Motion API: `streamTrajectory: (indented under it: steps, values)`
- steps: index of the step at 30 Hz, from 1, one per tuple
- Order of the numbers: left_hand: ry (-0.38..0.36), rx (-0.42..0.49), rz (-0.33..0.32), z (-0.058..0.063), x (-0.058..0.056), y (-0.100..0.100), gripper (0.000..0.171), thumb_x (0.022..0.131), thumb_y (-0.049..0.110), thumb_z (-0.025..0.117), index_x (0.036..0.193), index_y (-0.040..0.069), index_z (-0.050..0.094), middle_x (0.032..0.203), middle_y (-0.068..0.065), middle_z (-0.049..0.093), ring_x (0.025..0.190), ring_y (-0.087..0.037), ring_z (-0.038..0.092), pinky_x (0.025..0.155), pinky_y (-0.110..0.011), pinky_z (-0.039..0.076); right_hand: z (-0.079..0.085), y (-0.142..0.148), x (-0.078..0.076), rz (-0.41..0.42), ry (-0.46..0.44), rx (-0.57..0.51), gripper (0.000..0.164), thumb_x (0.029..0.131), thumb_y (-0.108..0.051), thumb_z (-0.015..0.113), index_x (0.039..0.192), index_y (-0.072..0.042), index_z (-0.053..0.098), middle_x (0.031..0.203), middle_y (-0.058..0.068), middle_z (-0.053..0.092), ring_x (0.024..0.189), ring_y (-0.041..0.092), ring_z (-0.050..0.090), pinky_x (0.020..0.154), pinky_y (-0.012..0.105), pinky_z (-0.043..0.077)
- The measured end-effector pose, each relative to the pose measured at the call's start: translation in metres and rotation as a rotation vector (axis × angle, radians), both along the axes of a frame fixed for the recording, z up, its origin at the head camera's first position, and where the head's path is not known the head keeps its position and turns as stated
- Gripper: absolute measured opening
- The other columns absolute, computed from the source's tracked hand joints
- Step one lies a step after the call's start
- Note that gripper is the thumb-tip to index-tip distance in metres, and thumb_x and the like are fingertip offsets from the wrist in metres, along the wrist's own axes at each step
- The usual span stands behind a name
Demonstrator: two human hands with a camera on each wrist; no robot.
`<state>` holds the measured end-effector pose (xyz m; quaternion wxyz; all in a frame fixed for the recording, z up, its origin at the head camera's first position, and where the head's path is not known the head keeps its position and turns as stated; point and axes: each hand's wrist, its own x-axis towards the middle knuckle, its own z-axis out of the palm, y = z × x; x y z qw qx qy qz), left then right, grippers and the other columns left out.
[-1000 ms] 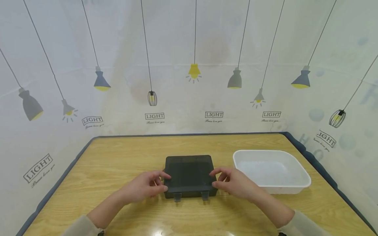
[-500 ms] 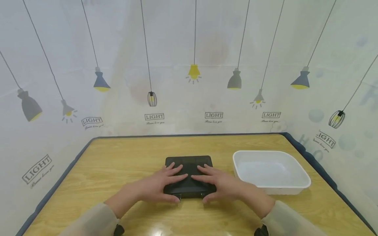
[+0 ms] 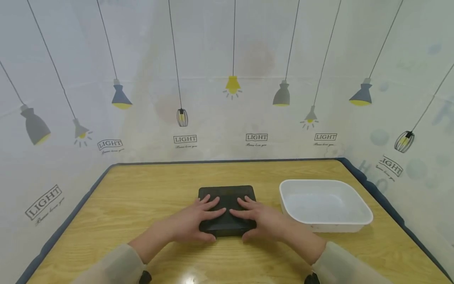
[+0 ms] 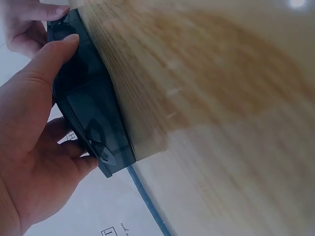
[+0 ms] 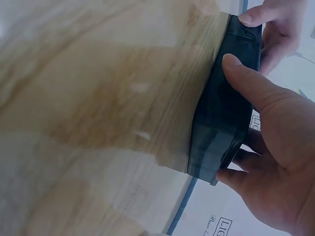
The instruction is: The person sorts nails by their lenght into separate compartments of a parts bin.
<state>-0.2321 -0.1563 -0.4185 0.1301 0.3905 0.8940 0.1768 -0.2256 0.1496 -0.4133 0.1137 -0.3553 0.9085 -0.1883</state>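
Observation:
A dark, slightly see-through plastic box (image 3: 228, 197) with a closed lid lies flat on the wooden table. My left hand (image 3: 193, 221) rests on the left part of the lid with its fingers spread, and my right hand (image 3: 266, 221) mirrors it on the right. Both thumbs press the box's front side, where they cover the latches. In the left wrist view, a dark curved shape with a pale tip shows on or behind the end wall of the box (image 4: 91, 110); I cannot tell what it is. The right wrist view shows the right thumb (image 5: 241, 73) against the front wall.
To the right of the box stands a white rectangular tray (image 3: 326, 205), close to my right forearm. The wooden table (image 3: 152, 181) ends at a dark blue edge, with a lamp-printed cloth (image 3: 209, 118) rising behind and at both sides.
A second ago my hands pinched the lid's side edges; then they moved inward and spread over the top. The two front latches, which stuck out before, are now hidden under my thumbs.

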Motion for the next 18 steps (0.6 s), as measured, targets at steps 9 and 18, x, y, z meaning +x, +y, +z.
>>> streamTrajectory:
  steps: [9, 18]
  values:
    - [0.034, -0.016, 0.023, 0.000, -0.001, 0.007, 0.082, 0.100, 0.044, 0.082, 0.169, 0.019, 0.046, 0.180, -0.017, 0.029, 0.168, -0.049, 0.019, 0.131, -0.071, 0.024, -0.003, -0.001, -0.002, -0.018, 0.054, 0.053, 0.078, 0.094, -0.036, 0.089, 0.164, -0.025, 0.055, 0.175, 0.019, 0.040, 0.164, 0.048, 0.033, 0.122, 0.066, 0.043]
    - [0.021, 0.019, 0.001, -0.006, 0.000, 0.001, 0.084, 0.101, 0.048, 0.080, 0.171, 0.020, 0.043, 0.181, -0.018, 0.027, 0.169, -0.050, 0.016, 0.130, -0.074, 0.021, -0.010, 0.001, 0.000, 0.000, 0.075, 0.037, 0.081, 0.095, -0.041, 0.087, 0.166, -0.025, 0.052, 0.177, 0.017, 0.039, 0.164, 0.047, 0.032, 0.123, 0.066, 0.042]
